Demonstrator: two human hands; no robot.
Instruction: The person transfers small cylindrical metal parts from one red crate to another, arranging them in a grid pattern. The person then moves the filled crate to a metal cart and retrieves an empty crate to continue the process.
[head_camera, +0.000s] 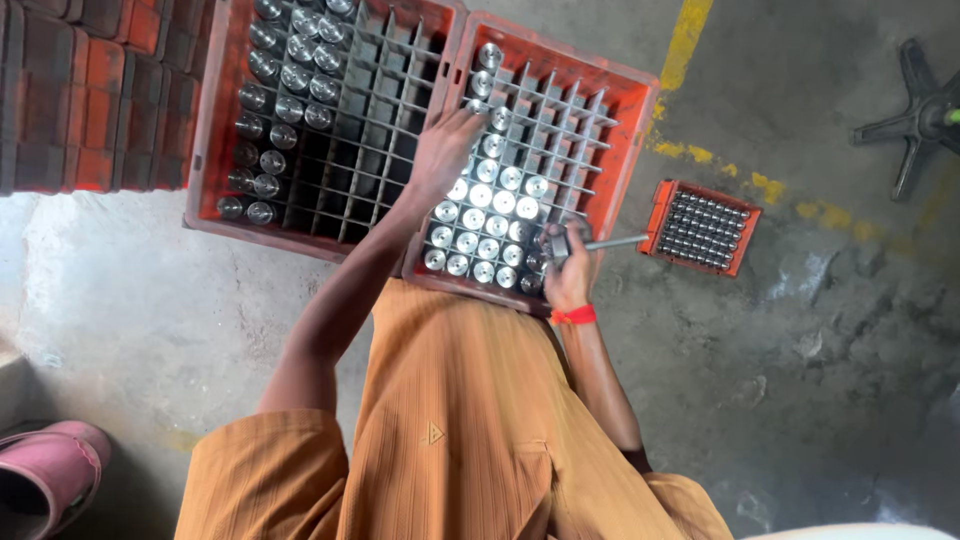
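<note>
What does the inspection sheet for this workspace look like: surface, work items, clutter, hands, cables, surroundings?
Surface: stained grey concrete floor with yellow paint marks.
Work items: right crate, partly filled with shiny metal cylinders; left crate, cylinders along its left side.
Clutter: small orange tray of tiny metal parts.
Hands: left hand reaching onto cylinders in the right crate; right hand gripping a metal tool.
Cables: nothing seen.
Surroundings: stacked crates, chair base, pink shoe.

Shiny polished round metal cylinders (487, 215) in matt orange plastic grid crate (628, 120); beside crate, rough stained grey concrete floor (820, 330); ribbed orange cloth garment (470, 430).
</note>
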